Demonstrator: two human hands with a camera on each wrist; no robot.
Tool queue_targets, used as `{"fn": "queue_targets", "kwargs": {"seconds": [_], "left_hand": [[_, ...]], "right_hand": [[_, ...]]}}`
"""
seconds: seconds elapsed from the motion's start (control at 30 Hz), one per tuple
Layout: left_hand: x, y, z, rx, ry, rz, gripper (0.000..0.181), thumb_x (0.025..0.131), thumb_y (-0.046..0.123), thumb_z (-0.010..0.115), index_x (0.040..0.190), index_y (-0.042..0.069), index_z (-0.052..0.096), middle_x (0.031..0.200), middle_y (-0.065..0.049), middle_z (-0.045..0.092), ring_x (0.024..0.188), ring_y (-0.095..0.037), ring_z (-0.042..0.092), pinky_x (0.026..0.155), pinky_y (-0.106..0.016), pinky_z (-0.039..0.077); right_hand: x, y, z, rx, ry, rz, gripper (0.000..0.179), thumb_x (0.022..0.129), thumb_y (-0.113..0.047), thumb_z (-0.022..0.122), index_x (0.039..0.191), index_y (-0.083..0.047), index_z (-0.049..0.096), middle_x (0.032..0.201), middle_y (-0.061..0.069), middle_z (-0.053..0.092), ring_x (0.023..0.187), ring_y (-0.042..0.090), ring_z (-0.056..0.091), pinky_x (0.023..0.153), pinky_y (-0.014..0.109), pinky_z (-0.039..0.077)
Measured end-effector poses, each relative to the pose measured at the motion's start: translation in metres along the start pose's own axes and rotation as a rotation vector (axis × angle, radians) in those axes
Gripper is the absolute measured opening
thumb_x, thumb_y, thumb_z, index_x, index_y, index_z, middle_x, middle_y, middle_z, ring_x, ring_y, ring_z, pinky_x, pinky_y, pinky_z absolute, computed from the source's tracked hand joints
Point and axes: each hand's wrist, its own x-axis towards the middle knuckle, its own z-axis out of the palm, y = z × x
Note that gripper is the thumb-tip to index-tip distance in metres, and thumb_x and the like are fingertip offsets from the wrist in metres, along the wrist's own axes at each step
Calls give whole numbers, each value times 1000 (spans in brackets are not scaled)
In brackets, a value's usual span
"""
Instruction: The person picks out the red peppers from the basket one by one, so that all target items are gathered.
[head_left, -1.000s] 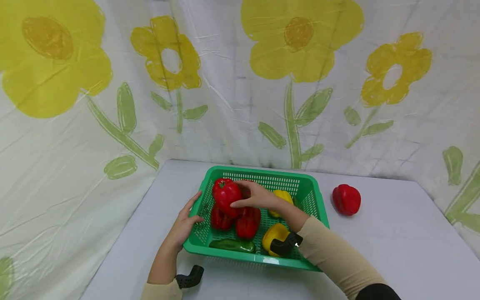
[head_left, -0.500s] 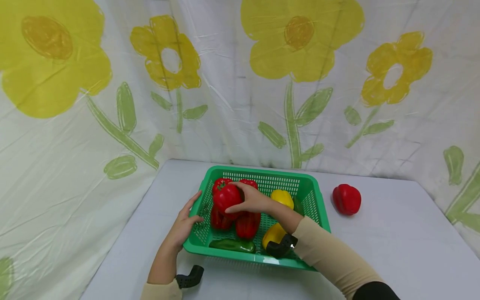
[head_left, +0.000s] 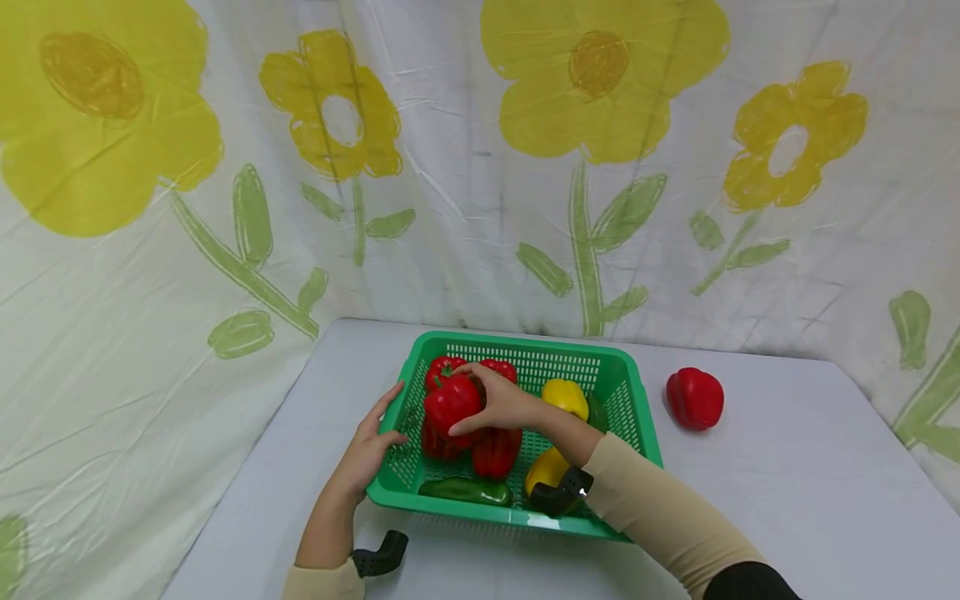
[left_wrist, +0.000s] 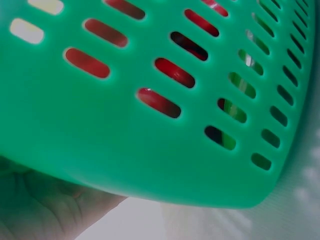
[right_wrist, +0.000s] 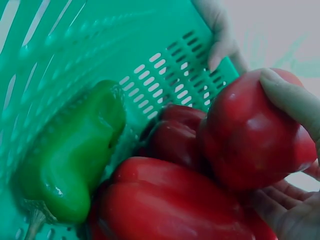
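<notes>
My left hand grips the left rim of a green plastic basket, thumb inside and fingers along the edge. In the left wrist view the basket wall hides most of that hand. A red bell pepper is held in my right hand above the left part of the basket. The right wrist view shows the thumb on one side of this bell pepper and the other fingers under it. Right below lie other red bell peppers, and a long green pepper rests along the near wall.
In the basket's right half are two yellow bell peppers and a partly hidden dark green vegetable. One more red bell pepper lies on the white table, right of the basket. A flowered curtain hangs behind.
My right hand has shifted slightly left and down with the red bell pepper, uncovering another red one at the back and more of the far yellow one. The left hand stays put.
</notes>
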Motion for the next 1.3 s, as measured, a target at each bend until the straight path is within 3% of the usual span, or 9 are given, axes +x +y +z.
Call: {"fn": "queue_targets", "kwargs": {"seconds": [0.5,1.0,1.3], "left_hand": [[0,-1,0,-2,1,5,72,85,-4,43,146,30,26,154,-11,19,130,-41,37,89,-50,47],[1,-1,-1,24,6,-5,74,84,-3,45,147,32,25,155,-10,17,130,-38,37,89,-45,48],[1,-1,-1,29,6,1,74,84,-3,45,147,32,25,155,-10,17,131,-38,36,89,-46,48]], "right_hand": [[-5,-2,-2,62,-22,59,69,76,-28,75,132,-19,36,128,6,49,112,25,50,84,39,51],[-17,-5,-3,151,10,134,60,85,-39,62,139,-28,38,134,7,46,116,28,46,85,42,50],[-25,-5,-8,168,-12,104,57,86,-38,61,138,-26,43,127,7,52,110,24,51,84,39,50]]}}
